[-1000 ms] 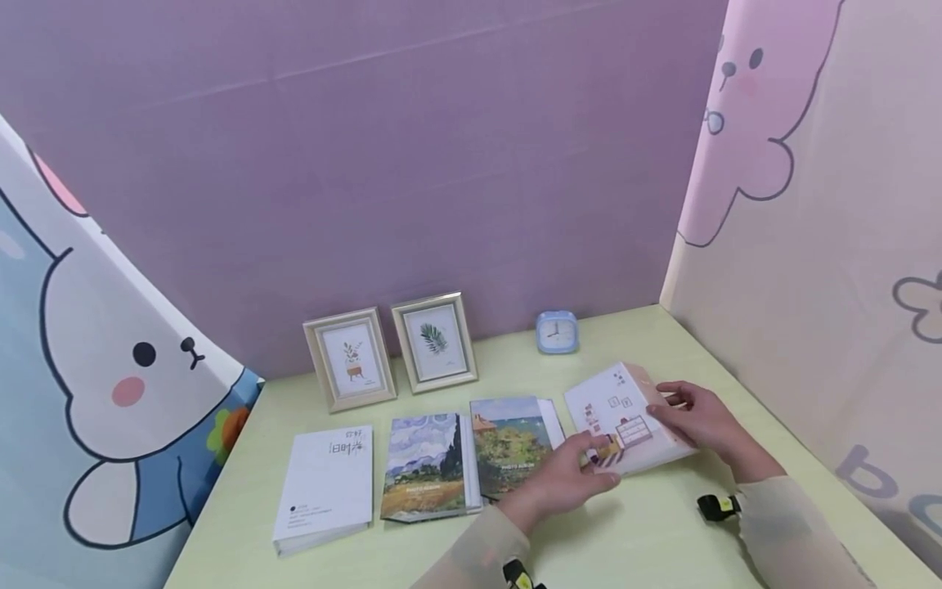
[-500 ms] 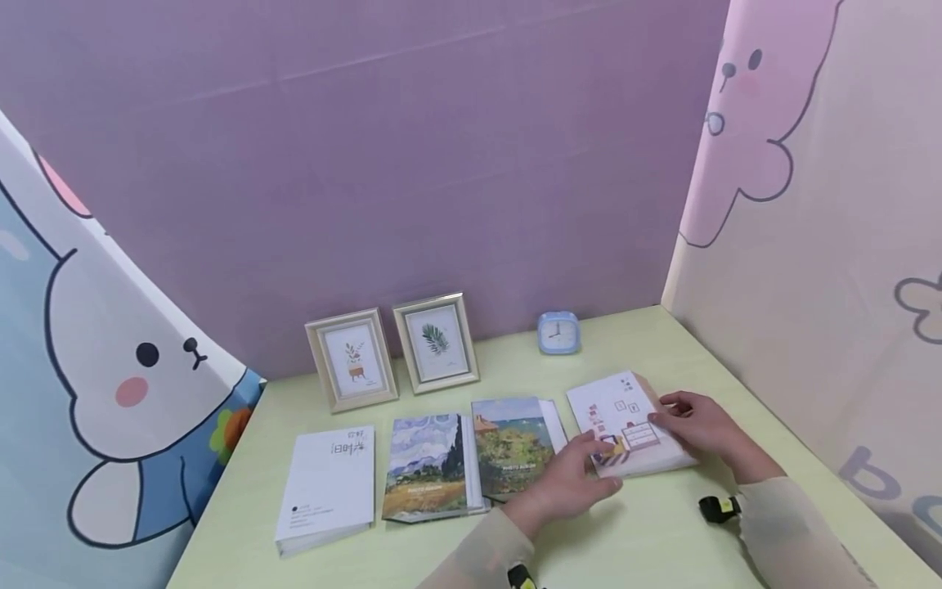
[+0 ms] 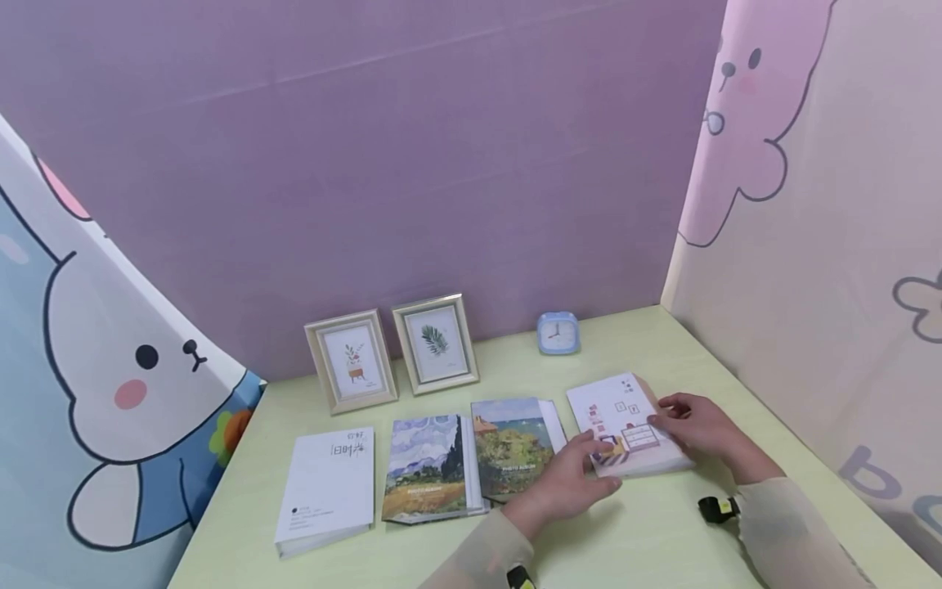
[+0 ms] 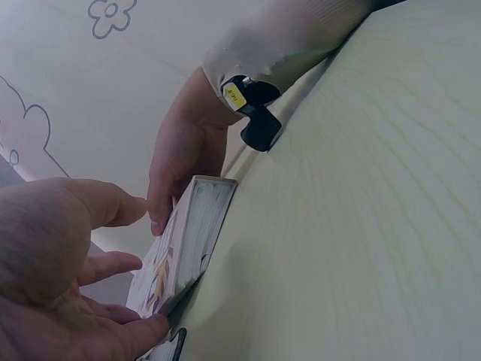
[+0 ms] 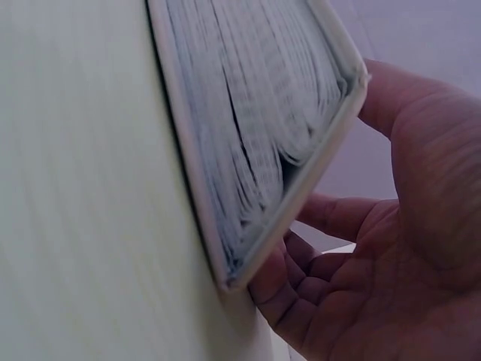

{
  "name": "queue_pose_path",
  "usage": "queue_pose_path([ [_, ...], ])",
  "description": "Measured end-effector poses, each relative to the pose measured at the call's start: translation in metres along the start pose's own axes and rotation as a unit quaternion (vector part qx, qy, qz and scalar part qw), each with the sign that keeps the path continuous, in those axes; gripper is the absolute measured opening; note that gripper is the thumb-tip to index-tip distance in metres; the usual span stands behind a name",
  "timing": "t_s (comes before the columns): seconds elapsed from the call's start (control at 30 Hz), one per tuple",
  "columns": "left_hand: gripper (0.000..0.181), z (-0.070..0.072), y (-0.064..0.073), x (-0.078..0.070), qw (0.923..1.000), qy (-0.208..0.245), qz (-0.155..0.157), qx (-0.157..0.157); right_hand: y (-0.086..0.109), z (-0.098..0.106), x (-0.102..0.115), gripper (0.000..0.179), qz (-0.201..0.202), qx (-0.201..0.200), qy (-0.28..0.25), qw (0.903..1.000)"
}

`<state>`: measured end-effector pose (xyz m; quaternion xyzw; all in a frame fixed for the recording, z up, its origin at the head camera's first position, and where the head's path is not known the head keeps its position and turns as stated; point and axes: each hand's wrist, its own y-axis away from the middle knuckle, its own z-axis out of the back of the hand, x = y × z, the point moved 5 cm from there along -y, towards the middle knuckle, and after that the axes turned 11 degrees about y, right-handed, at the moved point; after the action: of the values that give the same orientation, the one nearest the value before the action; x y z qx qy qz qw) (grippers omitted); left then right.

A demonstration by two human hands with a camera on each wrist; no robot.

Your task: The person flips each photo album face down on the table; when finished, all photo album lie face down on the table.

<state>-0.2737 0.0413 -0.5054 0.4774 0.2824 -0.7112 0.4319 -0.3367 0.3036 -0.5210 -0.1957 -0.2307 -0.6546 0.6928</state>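
Observation:
A thick photo album (image 3: pixel 603 399) with a white cover, drawn furniture and a pinkish spine lies on the right part of the table. My right hand (image 3: pixel 697 427) grips its spine side, thumb at the cover's edge and fingers bent against the spine (image 5: pixel 304 188). At the album's left side is my left hand (image 3: pixel 570 481), its fingers loosely extended and the fingertips right at the edge. In the left wrist view, the album's page edges (image 4: pixel 204 226) show between the covers, beyond my spread left fingers (image 4: pixel 109 267).
Left of the hands lie two painted-cover albums (image 3: pixel 515 442) (image 3: pixel 425 458) and a white album (image 3: pixel 327 483). Two picture frames (image 3: pixel 352 360) (image 3: pixel 436 343) and a blue clock (image 3: pixel 558 333) stand behind, near the purple back wall (image 3: pixel 441 180). A printed wall (image 3: pixel 824 327) borders the table's right side.
The white-covered album has come down from a tilt to lie flatter on the table, and my right hand has lowered slightly with it. My left hand stays nearly in place.

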Motion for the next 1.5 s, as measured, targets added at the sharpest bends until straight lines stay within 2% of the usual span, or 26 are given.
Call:
queue_pose_path([
  [0.13, 0.051, 0.0, 0.001, 0.001, 0.9997, 0.023, -0.002, 0.0, 0.0, -0.001, 0.0, 0.07, 0.001, -0.002, 0.003, 1.0],
  [0.33, 0.047, 0.004, 0.003, 0.001, 0.9922, 0.119, -0.035, 0.013, 0.0, -0.001, 0.004, 0.066, 0.018, -0.021, -0.001, 0.9996],
  [0.5, 0.047, 0.013, 0.005, 0.002, 0.9868, 0.146, -0.066, 0.022, 0.0, 0.0, 0.008, 0.063, 0.024, -0.05, 0.002, 0.9985],
  [0.6, 0.046, 0.019, 0.006, 0.004, 0.9855, 0.15, -0.078, 0.014, -0.001, 0.0, 0.009, 0.06, 0.02, -0.065, 0.0, 0.9977],
  [0.8, 0.043, 0.035, 0.009, 0.008, 0.9863, 0.142, -0.079, -0.025, 0.0, 0.001, 0.014, 0.058, 0.021, -0.081, -0.022, 0.9962],
  [1.0, 0.05, 0.051, 0.015, 0.008, 0.992, 0.105, -0.068, -0.013, 0.005, 0.002, 0.026, 0.06, 0.033, -0.086, -0.035, 0.9951],
  [1.17, 0.05, 0.065, 0.023, 0.012, 0.9944, 0.093, -0.047, -0.018, 0.007, 0.002, 0.042, 0.067, 0.066, -0.088, -0.035, 0.9934],
  [1.4, 0.058, 0.085, 0.034, 0.013, 0.9954, 0.074, -0.048, -0.038, 0.012, 0.001, 0.069, 0.062, 0.123, -0.093, -0.05, 0.9868],
  [1.5, 0.063, 0.093, 0.039, 0.014, 0.9959, 0.068, -0.04, -0.044, 0.011, -0.001, 0.077, 0.062, 0.132, -0.091, -0.043, 0.9862],
])
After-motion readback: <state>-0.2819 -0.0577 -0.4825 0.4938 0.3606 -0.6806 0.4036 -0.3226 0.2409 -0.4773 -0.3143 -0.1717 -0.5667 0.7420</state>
